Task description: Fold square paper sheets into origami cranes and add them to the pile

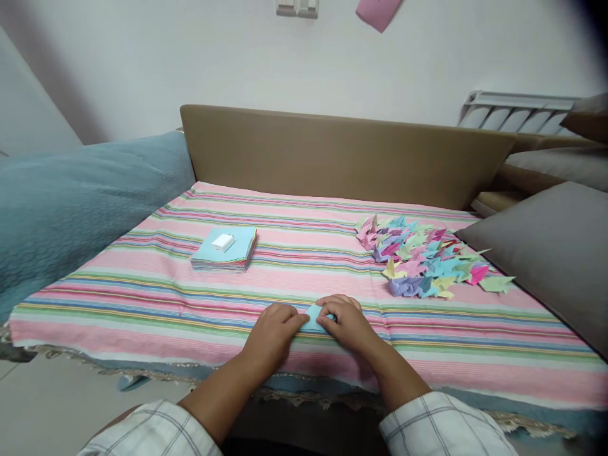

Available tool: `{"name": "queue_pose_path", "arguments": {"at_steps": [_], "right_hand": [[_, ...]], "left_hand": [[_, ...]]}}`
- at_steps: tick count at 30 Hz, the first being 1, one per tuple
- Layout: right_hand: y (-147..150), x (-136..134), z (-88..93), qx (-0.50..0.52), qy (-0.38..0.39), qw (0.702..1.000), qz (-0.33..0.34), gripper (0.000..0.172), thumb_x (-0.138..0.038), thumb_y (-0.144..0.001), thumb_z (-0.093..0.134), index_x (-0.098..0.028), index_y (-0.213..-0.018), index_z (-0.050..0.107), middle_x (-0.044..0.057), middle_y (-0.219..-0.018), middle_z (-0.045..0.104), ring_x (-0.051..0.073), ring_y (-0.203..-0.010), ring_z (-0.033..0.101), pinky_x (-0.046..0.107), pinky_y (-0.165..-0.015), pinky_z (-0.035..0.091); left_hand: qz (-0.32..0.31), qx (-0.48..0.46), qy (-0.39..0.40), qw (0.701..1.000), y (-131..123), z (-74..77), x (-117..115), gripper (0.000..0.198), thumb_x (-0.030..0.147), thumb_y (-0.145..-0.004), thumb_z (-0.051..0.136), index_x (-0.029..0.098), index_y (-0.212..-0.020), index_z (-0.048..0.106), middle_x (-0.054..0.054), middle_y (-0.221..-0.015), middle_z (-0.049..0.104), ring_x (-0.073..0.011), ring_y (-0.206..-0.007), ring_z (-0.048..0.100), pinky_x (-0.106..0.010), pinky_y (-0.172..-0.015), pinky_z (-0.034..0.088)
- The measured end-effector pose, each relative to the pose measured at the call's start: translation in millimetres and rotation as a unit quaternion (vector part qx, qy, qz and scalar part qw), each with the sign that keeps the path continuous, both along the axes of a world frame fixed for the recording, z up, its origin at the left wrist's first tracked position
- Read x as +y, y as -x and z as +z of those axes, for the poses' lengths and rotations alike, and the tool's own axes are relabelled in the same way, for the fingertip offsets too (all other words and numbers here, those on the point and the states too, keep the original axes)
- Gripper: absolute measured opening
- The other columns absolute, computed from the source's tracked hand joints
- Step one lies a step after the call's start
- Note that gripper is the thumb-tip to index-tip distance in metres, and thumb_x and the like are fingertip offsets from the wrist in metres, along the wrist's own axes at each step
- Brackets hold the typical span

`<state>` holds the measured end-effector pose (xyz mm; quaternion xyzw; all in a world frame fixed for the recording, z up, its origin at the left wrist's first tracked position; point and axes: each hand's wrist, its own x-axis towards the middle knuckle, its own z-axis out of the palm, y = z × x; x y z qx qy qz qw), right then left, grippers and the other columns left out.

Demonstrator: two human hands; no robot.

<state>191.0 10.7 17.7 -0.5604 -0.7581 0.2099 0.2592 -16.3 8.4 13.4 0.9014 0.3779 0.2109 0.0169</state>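
Note:
A small piece of folded light blue paper point(313, 319) lies on the striped cloth between my hands. My left hand point(275, 328) is closed at its left edge, the thumb pressing on the paper and the other fingers curled together. Over the right part of the paper, my right hand point(348, 322) is closed in a pinch, thumb and index finger meeting on it. My fingers cover both ends of the paper, so its full shape is hidden.
Left of centre, a stack of coloured paper sheets point(223, 258) bears a small white block point(223, 242). Many folded paper cranes point(422, 256) are heaped at the right. A blue-covered armrest point(95, 196), brown backrest point(332, 155) and grey cushion point(546, 259) border the striped cloth point(142, 278).

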Motion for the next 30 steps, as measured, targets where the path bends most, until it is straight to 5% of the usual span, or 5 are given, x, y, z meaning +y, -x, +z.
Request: {"name": "queue_pose_path", "arguments": {"at_steps": [4,10,30], "right_hand": [[0.5,-0.2,-0.4,0.002,-0.004,1.0,-0.002,0.008,-0.027,-0.077,0.06,-0.025,-0.07,0.064,-0.001,-0.109,0.066,0.02,-0.104,0.053,0.04,-0.092,0.028],[0.3,0.2,-0.5,-0.001,-0.002,1.0,0.0,0.008,-0.027,-0.077,0.06,-0.025,-0.07,0.064,0.0,-0.109,0.066,0.021,-0.104,0.053,0.042,-0.092,0.028],[0.1,-0.8,-0.1,-0.001,0.003,1.0,0.0,0.009,-0.029,-0.077,0.059,-0.025,-0.071,0.064,-0.001,-0.11,0.065,0.02,-0.105,0.052,0.041,-0.092,0.028]], "left_hand": [[-0.052,0.046,-0.084,0.994,-5.0,-3.6,-5.5,0.033,0.024,-0.088,0.053,0.036,-0.118,0.055,-0.002,-0.095,0.056,-0.0171,-0.086,0.047,-0.034,-0.082,0.037],[-0.049,0.068,-0.093,0.992,-9.4,-4.2,-6.9,0.027,0.028,-0.089,0.052,0.037,-0.113,0.058,-0.002,-0.092,0.053,-0.0171,-0.085,0.044,-0.033,-0.078,0.036],[0.074,0.126,-0.005,0.989,7.8,6.1,-18.4,0.033,0.024,-0.084,0.057,0.041,-0.112,0.061,-0.003,-0.082,0.05,-0.0176,-0.075,0.045,-0.029,-0.065,0.034]]}}
